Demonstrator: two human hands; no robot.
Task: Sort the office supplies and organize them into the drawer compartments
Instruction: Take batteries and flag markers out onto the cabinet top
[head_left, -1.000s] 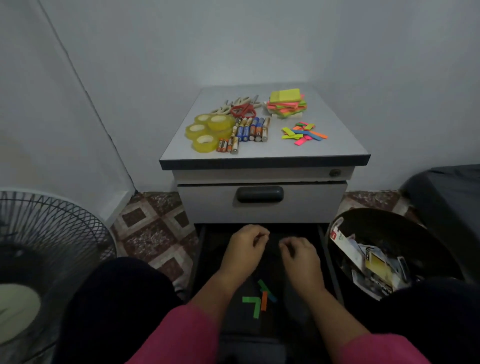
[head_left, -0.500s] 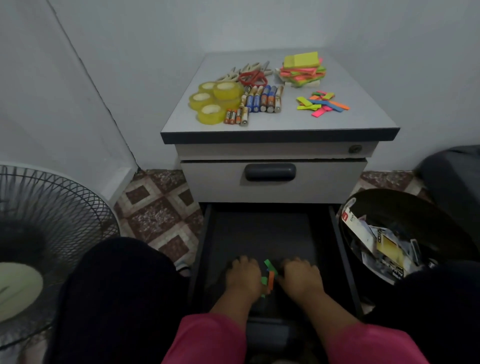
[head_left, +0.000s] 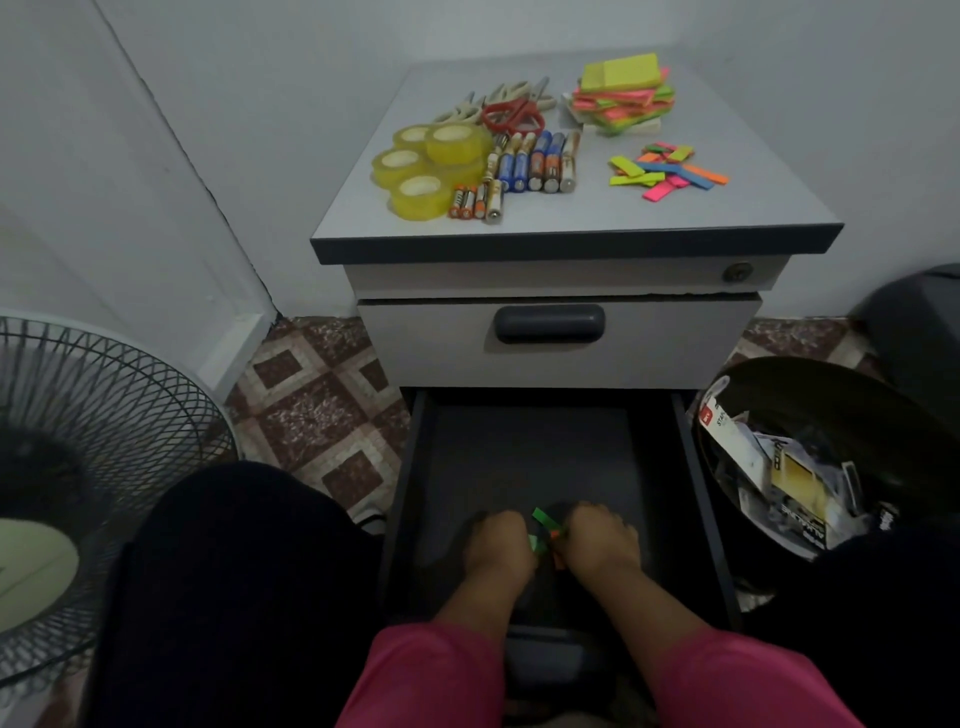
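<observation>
Both hands have come down to the near end of the open drawer, at 6 o'clock in the view, and closed in on the few coloured sticky tabs that a second ago lay spread out between them on the drawer floor. The left hand and the right hand now sit knuckles up with the fingers curled, the green and orange strips bunched in the gap between them. Both touch the strips, but whether either grip actually pinches a strip I cannot tell, since the fingertips are hidden under the hands. My reading is that the tabs are being gathered into one tidy bundle at the front of the drawer, so only the first sort is under way.

Most of the work waits on the desk at 12 o'clock: tape rolls at its left, batteries beside them, scissors behind, a stack of sticky notes at the back right and loose tabs in front of it.

A closed upper drawer hangs above the open one. A fan stands at 9 o'clock and a full waste bin at 3 o'clock, just beside the drawer. No dividers show in the dark drawer.
</observation>
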